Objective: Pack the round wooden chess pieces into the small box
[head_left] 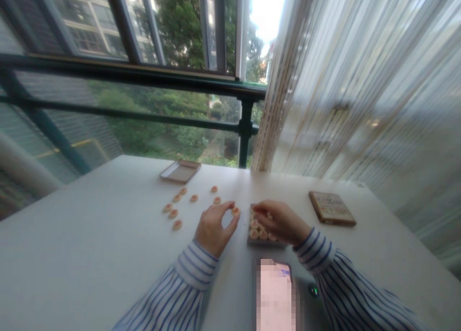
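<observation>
Between the thumb and index finger of my left hand (216, 227) is a round Chinese chess piece (235, 211), pale with a red mark. It is held just above the table, left of the box. My right hand (283, 220) is over the square box (264, 243), its fingers bent together at the far left part; what they hold, if anything, is hidden. Rows of similar pieces (263, 235) lie in the box, partly covered by this hand. Several loose pieces (173, 214) are scattered on the white table to the left, beyond my left hand.
A shallow tray or lid (180, 171) lies at the table's far left edge. To the right is a flat brown box (332, 208) with a printed top. A phone (284, 272), partly blurred out, is near me. Behind the table (108, 254) stand a green railing (247, 124) and a string curtain (288, 91).
</observation>
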The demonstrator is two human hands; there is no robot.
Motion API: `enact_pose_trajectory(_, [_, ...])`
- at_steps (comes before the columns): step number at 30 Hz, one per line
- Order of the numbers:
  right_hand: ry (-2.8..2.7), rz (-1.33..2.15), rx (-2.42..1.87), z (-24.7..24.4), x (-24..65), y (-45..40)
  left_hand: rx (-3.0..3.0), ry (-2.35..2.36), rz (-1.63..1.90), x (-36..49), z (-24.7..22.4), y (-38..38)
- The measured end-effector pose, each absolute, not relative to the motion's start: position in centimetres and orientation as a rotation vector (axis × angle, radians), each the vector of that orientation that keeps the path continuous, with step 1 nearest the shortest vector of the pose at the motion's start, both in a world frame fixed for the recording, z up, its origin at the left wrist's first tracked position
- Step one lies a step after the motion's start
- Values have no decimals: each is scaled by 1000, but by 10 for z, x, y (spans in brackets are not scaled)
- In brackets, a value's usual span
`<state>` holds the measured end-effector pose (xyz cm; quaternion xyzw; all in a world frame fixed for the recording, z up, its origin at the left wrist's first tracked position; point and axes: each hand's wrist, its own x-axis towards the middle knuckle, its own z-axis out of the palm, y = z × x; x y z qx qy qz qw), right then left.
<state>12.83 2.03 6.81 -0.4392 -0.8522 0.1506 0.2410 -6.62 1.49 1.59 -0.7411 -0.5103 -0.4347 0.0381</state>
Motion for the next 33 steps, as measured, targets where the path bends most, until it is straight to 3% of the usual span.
enact_pose_trajectory(33, [-2064, 494, -1246, 51, 173, 23, -2462, -1492, -1347, -8, 18, 27])
